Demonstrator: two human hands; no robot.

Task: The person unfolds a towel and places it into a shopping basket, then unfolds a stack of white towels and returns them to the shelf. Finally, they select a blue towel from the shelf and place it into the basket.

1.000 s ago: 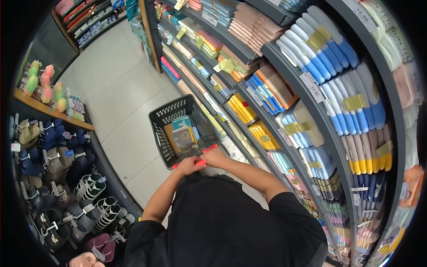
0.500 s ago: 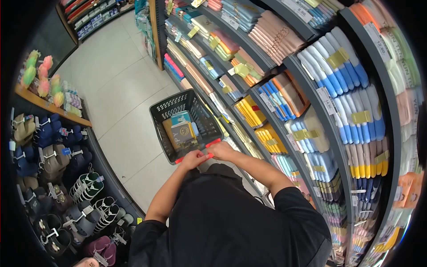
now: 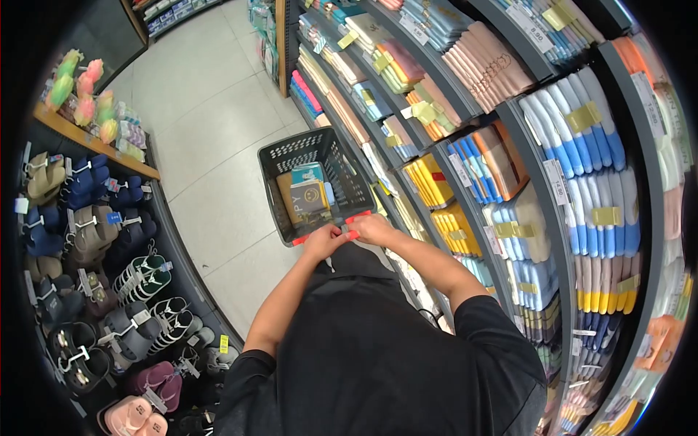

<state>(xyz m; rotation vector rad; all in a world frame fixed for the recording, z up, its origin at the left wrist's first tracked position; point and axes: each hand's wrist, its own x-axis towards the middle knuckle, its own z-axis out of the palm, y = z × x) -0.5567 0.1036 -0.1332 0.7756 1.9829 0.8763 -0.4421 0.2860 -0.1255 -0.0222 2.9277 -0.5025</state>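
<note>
In front of my body is a black perforated shopping basket (image 3: 297,152) with a red handle (image 3: 358,217). My left hand (image 3: 323,240) is closed around the handle's left part, thumb along the bar. Just beside it, my right hand (image 3: 371,229) grips the right part. A grey notebook-like item with a yellow smiley (image 3: 311,198) lies inside the basket, over a brown cardboard piece (image 3: 286,190). Behind it a teal package (image 3: 308,173) shows. Whether the basket rests on wheels is hidden.
Shelves of folded towels (image 3: 578,131) with price tags line the right side, close to the basket. On the left hang slippers and sandals (image 3: 94,236), below a wooden ledge (image 3: 109,147) with colourful fluffy items. A pale tiled floor (image 3: 196,145) runs between them.
The towel shelves and slipper rack have shifted in view as my viewpoint moved. The basket sits slightly higher and further right in view. Both hands keep their hold; peach slippers show more fully at lower left.
</note>
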